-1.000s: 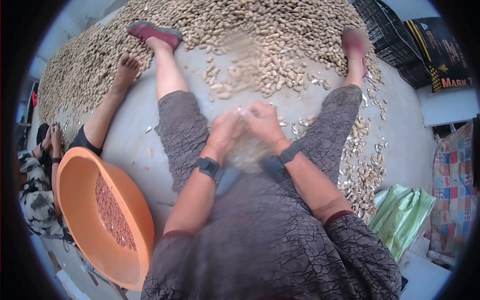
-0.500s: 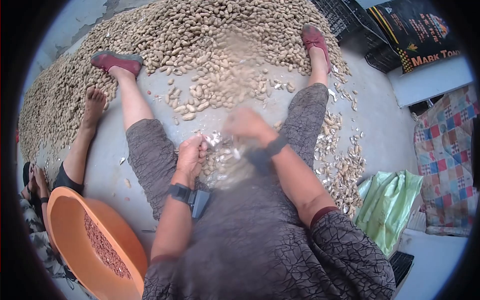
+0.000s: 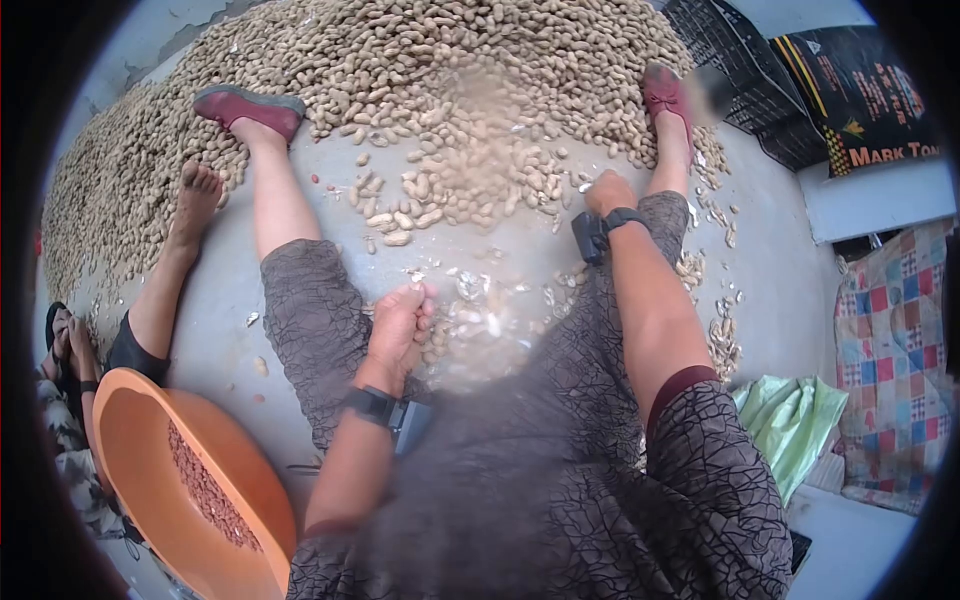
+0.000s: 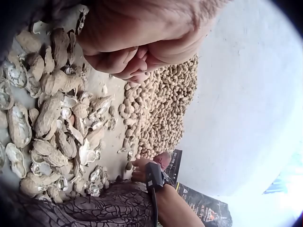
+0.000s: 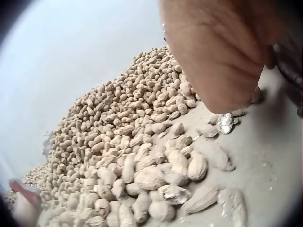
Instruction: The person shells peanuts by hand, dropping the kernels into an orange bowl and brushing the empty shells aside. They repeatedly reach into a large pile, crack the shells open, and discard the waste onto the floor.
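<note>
We see the left hand curled above shells and the right hand beside peanuts; what either grips, if anything, we cannot tell. The peanuts heap on grey floor near a crate. Only the head view shows the basin.

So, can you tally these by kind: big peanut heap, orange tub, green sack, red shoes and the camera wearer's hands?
Big peanut heap: 1
Orange tub: 1
Green sack: 1
Red shoes: 2
Left hand and right hand: 2
Total: 7
</note>
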Demonstrator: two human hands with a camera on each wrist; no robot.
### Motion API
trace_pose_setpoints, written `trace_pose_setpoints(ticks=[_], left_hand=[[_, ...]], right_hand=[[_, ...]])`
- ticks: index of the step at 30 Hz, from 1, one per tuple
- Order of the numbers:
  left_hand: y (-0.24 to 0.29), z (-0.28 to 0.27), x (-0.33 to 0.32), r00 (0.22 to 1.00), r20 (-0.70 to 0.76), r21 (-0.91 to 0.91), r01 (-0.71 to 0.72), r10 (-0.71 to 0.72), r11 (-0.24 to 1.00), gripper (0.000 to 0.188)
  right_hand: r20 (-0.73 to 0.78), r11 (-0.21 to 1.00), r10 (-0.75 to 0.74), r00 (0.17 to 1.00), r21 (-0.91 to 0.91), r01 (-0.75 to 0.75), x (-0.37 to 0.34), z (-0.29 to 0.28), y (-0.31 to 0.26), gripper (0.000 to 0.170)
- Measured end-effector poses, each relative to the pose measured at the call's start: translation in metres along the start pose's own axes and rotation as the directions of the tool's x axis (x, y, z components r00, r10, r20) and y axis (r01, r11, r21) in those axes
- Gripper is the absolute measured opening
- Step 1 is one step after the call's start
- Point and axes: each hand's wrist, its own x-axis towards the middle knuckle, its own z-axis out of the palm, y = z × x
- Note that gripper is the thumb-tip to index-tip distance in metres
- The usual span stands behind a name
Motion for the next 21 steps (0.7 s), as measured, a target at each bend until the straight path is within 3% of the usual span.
trace_pose_setpoints(ticks=[2,6,8,12,18,20,21], left_hand=[[0.000,-0.003,0.001,1.000,-0.010,0.002,-0.003,0.004,1.000,0.022],[0.000,-0.001,0.002,1.000,0.004,0.024,-0.009,0.009,1.000,0.022],[0.001,0.002,0.002,1.000,-0.016,0.041,-0.001,0.002,0.999,0.021],[0.003,0.005,0.000,1.000,-0.016,0.085,-0.005,0.006,0.996,0.019],[-0.003,0.001,0.002,0.999,0.007,0.056,-0.047,0.046,0.997,0.017],[-0.004,0.000,0.001,0.998,0.027,0.037,-0.059,0.058,0.998,0.016],[-0.004,0.000,0.001,0.997,0.047,0.017,-0.066,0.065,0.998,0.016]], right_hand=[[0.106,0.999,-0.039,0.994,-0.008,0.040,0.008,0.001,0.003,0.034],[0.143,0.994,-0.067,0.987,-0.074,0.078,-0.004,-0.008,-0.005,0.032],[0.041,0.992,-0.104,0.994,-0.071,0.107,-0.002,0.001,-0.005,0.032],[0.034,0.975,-0.207,0.978,-0.082,0.209,-0.018,0.008,-0.023,0.031],[-0.078,0.934,-0.248,0.966,0.244,0.260,-0.031,0.025,-0.033,0.022],[0.142,0.799,-0.239,0.961,0.590,0.111,-0.022,0.034,-0.029,0.018],[0.137,0.798,-0.241,0.961,0.591,0.116,-0.008,0.050,-0.021,0.018]])
